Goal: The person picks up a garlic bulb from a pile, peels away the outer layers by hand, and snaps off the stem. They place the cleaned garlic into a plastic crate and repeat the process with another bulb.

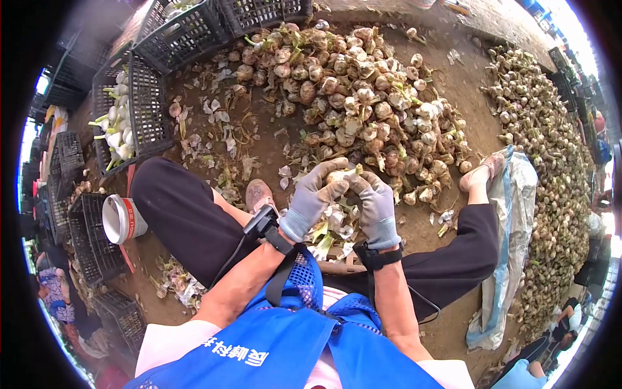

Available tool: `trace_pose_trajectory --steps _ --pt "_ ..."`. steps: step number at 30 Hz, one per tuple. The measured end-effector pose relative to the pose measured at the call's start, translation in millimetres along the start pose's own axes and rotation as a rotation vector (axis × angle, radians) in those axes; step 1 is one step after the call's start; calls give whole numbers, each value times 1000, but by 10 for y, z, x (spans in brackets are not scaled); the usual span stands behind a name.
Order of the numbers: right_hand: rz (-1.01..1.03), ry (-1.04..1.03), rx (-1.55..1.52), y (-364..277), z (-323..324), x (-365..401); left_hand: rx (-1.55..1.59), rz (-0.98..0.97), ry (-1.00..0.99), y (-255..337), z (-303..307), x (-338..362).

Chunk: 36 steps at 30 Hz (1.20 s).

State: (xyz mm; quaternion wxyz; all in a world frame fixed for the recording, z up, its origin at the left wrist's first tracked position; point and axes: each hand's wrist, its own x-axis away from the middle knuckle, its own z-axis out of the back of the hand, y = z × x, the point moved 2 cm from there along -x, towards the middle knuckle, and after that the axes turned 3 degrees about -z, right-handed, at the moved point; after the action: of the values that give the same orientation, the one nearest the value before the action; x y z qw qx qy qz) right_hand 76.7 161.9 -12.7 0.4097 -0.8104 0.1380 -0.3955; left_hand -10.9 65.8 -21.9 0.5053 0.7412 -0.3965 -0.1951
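Both my hands wear grey gloves and meet over the ground between my knees. A garlic bulb (342, 176) with a short stem is held between them. My left hand (317, 193) has its fingers bent around the bulb's left side. On the stem side, my right hand (374, 194) has its fingers closed against the bulb. Loose peeled skins and leaves (329, 228) lie below the hands. Just beyond them spreads a large heap of unpeeled garlic (363, 97).
Peeled garlic (118, 123) fills a black crate (150, 107) at the left. A white bucket (123, 219) stands by my left knee. Sacking (508, 240) lies beside my right leg. Another garlic pile (551, 162) is at far right. People sit at both lower edges.
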Motion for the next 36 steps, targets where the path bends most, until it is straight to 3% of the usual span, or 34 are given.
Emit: trace_pose_trajectory --steps 4,6,11,14,16,18,20,21,22,24,26,27,28,30,33,34,36 --pt "44 -82 42 -7 37 72 -29 -27 16 -62 65 76" --pt "-3 -84 29 28 83 73 217 189 -25 -96 96 125" --pt "-16 -137 -138 1 112 104 252 151 -44 34 -25 102" --pt "-71 -72 -103 -27 129 170 44 41 -1 -67 -6 66" --pt "39 -46 16 -32 105 164 -340 -279 -82 -21 -32 67" --pt "65 -17 -81 109 164 116 -503 -277 -114 20 -58 110" --pt "112 19 106 167 182 85 -182 -80 -15 -9 -52 129" --pt "257 56 381 172 162 120 -73 119 103 -64 -7 124" --pt "503 107 760 198 176 97 102 181 168 -239 84 102" --pt "703 197 986 315 230 29 155 358 199 -162 66 178" --pt "484 135 755 344 294 -40 318 437 195 -155 122 142" --pt "153 43 485 356 382 -57 481 518 192 -154 156 146" --pt "168 -26 458 267 386 -30 466 543 198 -117 160 153" --pt "161 -77 82 190 313 77 479 588 272 -132 145 158" --pt "-20 -64 268 -29 111 338 280 536 209 -37 20 157" --pt "73 -26 298 61 78 314 277 539 203 -33 -9 162" --pt "178 16 316 191 136 216 -16 336 115 3 -51 175"
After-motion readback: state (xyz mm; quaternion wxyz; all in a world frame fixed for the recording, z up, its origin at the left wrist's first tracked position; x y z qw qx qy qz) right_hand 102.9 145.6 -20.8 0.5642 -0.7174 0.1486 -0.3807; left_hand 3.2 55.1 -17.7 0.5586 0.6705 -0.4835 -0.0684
